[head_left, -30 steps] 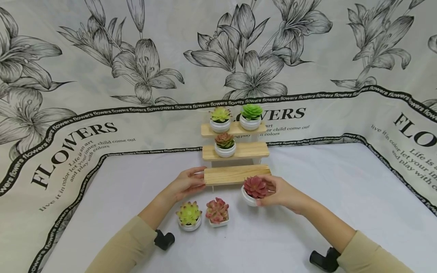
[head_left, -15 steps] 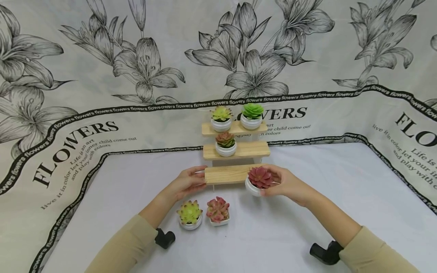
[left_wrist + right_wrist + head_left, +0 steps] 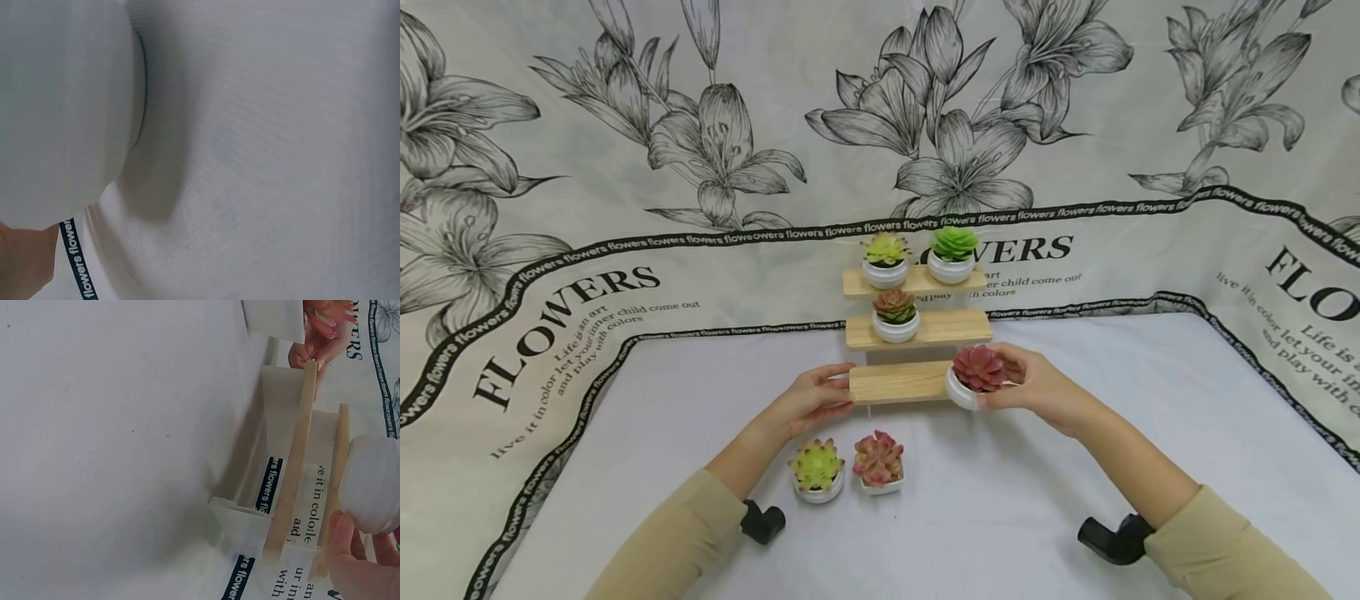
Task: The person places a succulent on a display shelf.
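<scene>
In the head view my right hand [image 3: 1030,387] grips a white pot with a dark red succulent [image 3: 978,369], slightly tilted, over the right end of the lowest board. Its white pot [image 3: 372,484] shows in the right wrist view between thumb and fingers; I cannot tell whether it touches the wood. My left hand [image 3: 808,404] pinches the left end of the lowest board of a three-tier wooden display stand [image 3: 895,383]. A yellow-green succulent [image 3: 817,471] and a pink succulent [image 3: 878,462] stand in front on the white table.
Two succulents, one yellow-green [image 3: 886,258] and one bright green [image 3: 953,254], sit on the top tier. A reddish-green succulent [image 3: 895,315] occupies the middle tier's left half. Behind hangs flower-printed cloth [image 3: 737,158]. A close white pot [image 3: 62,112] fills the left wrist view's left side.
My right hand has lifted the dark red succulent away from the table front, back and slightly right, to the lowest board's right end. My left hand stays at the board's left end.
</scene>
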Demonstrator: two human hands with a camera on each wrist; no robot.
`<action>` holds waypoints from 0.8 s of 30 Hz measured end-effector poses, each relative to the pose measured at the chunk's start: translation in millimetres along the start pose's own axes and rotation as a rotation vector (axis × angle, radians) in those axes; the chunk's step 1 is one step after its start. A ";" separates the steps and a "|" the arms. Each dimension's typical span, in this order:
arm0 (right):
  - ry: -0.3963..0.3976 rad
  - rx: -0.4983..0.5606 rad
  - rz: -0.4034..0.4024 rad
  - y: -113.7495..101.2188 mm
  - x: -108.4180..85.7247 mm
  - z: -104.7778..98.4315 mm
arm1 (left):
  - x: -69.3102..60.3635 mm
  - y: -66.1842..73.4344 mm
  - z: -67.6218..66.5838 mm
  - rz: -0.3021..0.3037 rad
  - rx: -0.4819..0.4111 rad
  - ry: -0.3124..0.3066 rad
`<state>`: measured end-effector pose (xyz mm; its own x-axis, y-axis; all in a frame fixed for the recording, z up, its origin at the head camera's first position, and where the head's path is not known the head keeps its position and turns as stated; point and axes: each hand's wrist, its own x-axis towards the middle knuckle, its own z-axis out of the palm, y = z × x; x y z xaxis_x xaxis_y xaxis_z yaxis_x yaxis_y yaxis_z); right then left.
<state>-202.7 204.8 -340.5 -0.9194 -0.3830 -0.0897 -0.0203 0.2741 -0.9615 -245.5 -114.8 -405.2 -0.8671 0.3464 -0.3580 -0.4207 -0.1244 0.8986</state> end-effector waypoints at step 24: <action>0.100 -0.054 0.005 -18.3 17.8 -14.4 | 0.3 -0.7 -0.2 0.010 -0.003 -0.001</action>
<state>-224.3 205.7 -320.8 -0.9542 -0.2920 -0.0658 -0.0340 0.3240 -0.9454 -245.5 -114.7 -406.1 -0.8712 0.3458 -0.3485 -0.4124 -0.1303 0.9016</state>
